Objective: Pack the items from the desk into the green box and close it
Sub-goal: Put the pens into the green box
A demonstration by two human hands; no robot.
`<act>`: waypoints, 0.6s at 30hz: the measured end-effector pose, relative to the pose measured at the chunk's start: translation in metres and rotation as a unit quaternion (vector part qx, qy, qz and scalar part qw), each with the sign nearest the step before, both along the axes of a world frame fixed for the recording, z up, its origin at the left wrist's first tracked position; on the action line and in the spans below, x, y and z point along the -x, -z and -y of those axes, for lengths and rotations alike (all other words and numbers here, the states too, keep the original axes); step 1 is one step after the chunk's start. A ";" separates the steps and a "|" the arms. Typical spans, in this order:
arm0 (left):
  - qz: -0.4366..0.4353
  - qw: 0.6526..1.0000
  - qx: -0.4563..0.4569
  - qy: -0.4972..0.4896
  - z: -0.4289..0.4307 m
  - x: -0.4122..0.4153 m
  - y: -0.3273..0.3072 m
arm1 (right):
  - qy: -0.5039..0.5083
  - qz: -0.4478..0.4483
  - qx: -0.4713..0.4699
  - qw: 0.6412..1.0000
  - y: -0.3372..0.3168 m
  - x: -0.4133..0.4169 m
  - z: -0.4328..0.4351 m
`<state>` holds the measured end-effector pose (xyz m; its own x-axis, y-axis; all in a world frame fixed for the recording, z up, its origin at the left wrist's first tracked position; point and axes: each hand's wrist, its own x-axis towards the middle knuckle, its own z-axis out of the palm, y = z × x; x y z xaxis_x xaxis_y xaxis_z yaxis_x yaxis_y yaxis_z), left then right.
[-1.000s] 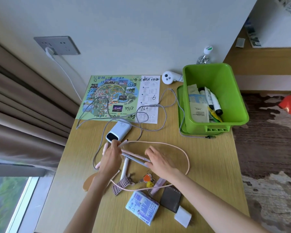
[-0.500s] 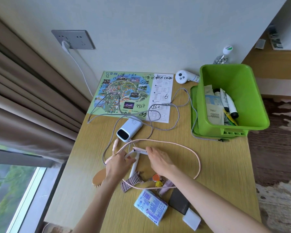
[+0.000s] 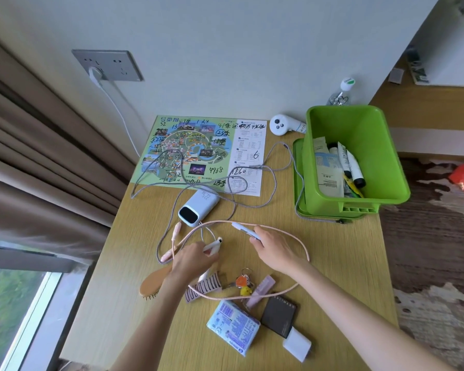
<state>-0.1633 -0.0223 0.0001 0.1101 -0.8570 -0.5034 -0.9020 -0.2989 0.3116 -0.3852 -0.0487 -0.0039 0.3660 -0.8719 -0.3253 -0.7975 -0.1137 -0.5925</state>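
Your left hand curls round a white pen; your right hand pinches a blue pen. Lift both clear of the pink cable looped around them, then carry them to the green box, which stands open at the far right of the desk. Your fingertips are hidden. What looks like the lid beneath the box shows only an edge.

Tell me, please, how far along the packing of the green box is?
Early. Done: tubes and sachets lie in the green box. In hand: the left hand grips a white pen, the right hand a blue pen. Remaining: power bank, cables, hairbrush, keys, tissue pack, map; the box stands open.
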 end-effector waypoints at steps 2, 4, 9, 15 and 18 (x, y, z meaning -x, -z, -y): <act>-0.047 0.999 -0.001 -0.022 0.007 -0.005 -0.004 | 0.007 0.020 0.000 1.000 -0.009 0.003 0.003; -0.098 0.994 0.007 -0.040 0.014 -0.008 -0.009 | 0.014 0.035 0.006 0.999 -0.020 0.005 0.007; -0.173 0.981 0.063 -0.055 0.035 0.004 -0.032 | 0.048 0.070 0.062 0.995 -0.056 0.014 0.022; -0.306 0.942 0.110 -0.079 0.085 0.056 -0.088 | 0.112 0.134 0.147 0.974 -0.106 0.044 0.056; -0.353 0.925 0.125 -0.064 0.110 0.084 -0.112 | 0.205 0.143 0.201 0.947 -0.122 0.071 0.081</act>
